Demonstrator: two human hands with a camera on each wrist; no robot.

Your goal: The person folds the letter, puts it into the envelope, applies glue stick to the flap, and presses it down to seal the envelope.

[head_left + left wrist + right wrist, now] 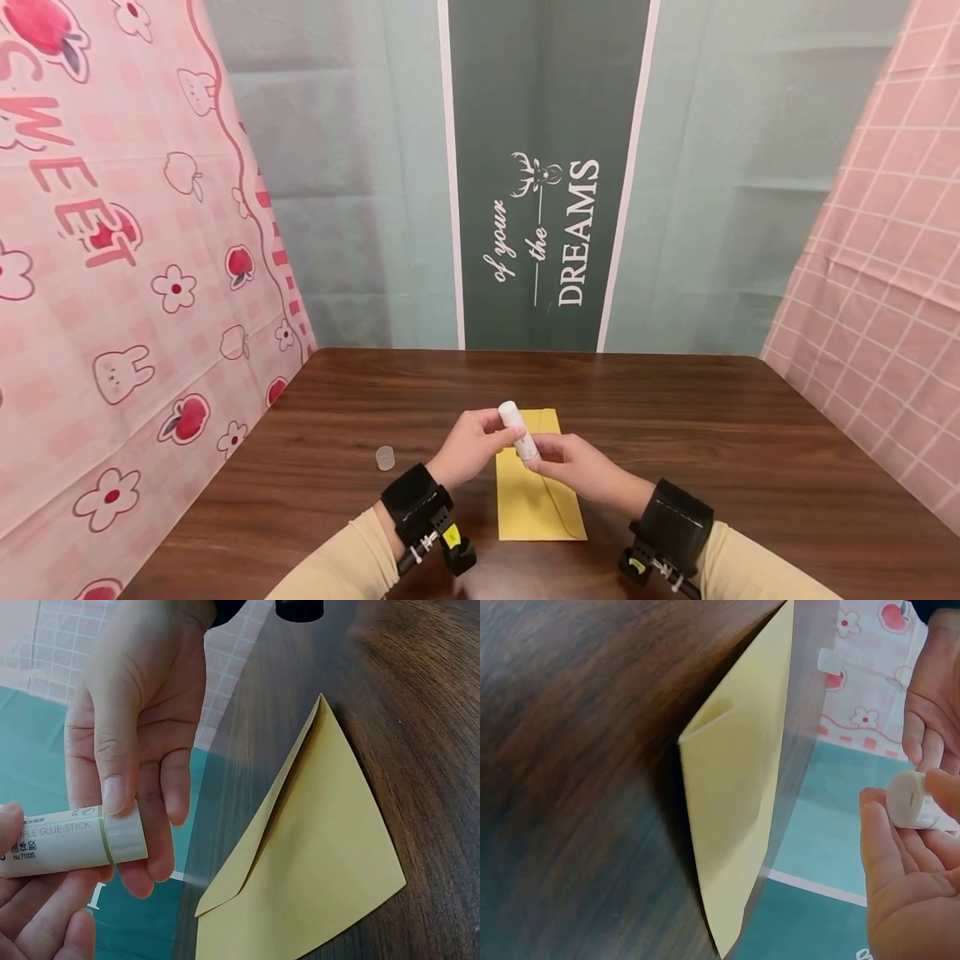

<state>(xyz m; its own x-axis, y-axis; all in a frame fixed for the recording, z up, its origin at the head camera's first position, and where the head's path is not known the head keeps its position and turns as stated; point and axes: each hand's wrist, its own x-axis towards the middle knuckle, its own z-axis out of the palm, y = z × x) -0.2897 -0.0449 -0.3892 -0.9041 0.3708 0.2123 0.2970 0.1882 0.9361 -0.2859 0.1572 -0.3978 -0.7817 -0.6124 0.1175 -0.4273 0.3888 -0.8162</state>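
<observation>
Between both hands is a white glue stick (518, 431), tilted above a yellow envelope (525, 500). My left hand (471, 446) grips its upper part with thumb and fingers. The right hand (588, 473) pinches the lower end; the left wrist view shows its thumb pressed on the glue stick (67, 840) near a thin green ring. In the right wrist view, the round base of the glue stick (907, 799) faces the camera. The envelope (315, 855) lies on the table, its flap edge slightly raised. Fingers partly hide the barrel.
A small translucent cap (385, 457) lies on the dark wooden table (315, 425), left of the left hand. Cloths hang around the table: a green lettered one (547, 100) behind, pink patterned ones at the sides. Each wrist wears a black strap with a camera.
</observation>
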